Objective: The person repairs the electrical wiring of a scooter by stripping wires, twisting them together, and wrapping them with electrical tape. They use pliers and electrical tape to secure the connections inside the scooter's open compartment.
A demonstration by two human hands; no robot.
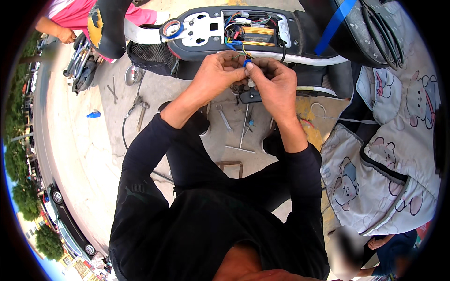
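Observation:
Over the near edge of an electric scooter's open body (197,52), both my hands meet at a thin wire (248,55) with a small blue piece on it that looks like tape. My left hand (216,75) pinches it between thumb and fingers. My right hand (274,83) is also closed on it, its thumb tip at the blue piece. The fingers partly hide the wire. Just beyond them, a gold finned controller (254,36) sits in the compartment among coloured wires and white connectors. A roll of blue tape (172,29) lies on the body at the left.
On the ground lie a wrench (224,117), a T-handle tool (243,129), a hammer (142,115), and a blue item (93,114). A metal bowl (133,75) stands left. A cartoon-print quilted cover (375,173) hangs right. People are at upper left and lower right.

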